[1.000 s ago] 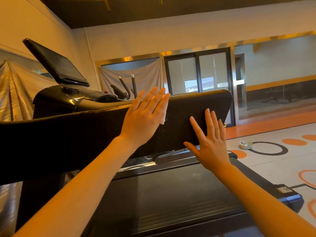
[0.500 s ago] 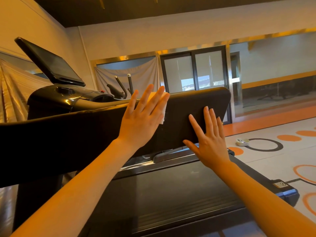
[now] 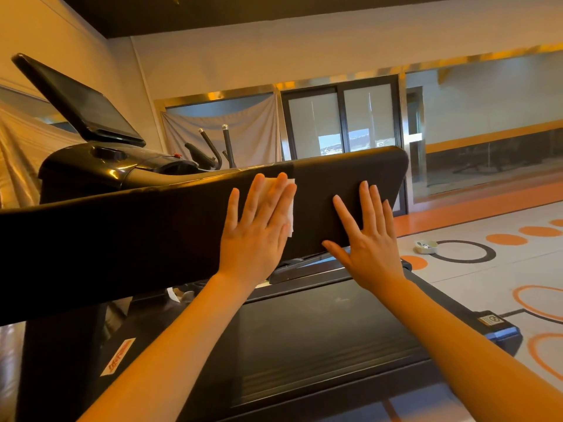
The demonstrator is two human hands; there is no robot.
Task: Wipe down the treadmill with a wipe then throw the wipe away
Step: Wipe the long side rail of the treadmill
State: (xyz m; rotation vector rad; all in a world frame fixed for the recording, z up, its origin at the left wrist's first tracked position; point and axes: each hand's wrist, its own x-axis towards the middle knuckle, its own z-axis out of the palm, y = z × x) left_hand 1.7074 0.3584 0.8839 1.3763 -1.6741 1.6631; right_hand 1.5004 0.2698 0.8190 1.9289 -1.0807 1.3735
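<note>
A white wipe (image 3: 289,205) is pressed flat against the inner face of the treadmill's (image 3: 304,345) padded black side rail (image 3: 170,226) by the left hand (image 3: 256,236). The fingers (image 3: 275,196) of that hand are held straight and spread, pointing toward 12 o'clock, and most of the wipe is covered by them; only a strip is seen between the fingertips and along the hand's 3 o'clock edge. Nothing is curled round or pinched: the wipe is held by flat pressure alone.

The right hand (image 3: 370,251) is laid open on the same rail, near the left hand at its 3 o'clock and apart from it, with straight fingers toward 12 o'clock and the thumb spread out toward 9 o'clock. The wipe is not touched by it.

The dark running belt (image 3: 323,333) is seen below both forearms. A tilted black console screen (image 3: 88,108) is seen at 10 o'clock, above a glossy black housing.

An orange and white sticker (image 3: 117,357) is fixed to the treadmill's frame at 7 o'clock; its writing is too blurred to be read. A small label plate (image 3: 491,320) is set on the rear corner of the deck at 4 o'clock, and its markings cannot be made out either.

A small white container (image 3: 426,247) is seen on the floor (image 3: 475,275) at 3 o'clock, beside a dark ring and orange circles marked there.
</note>
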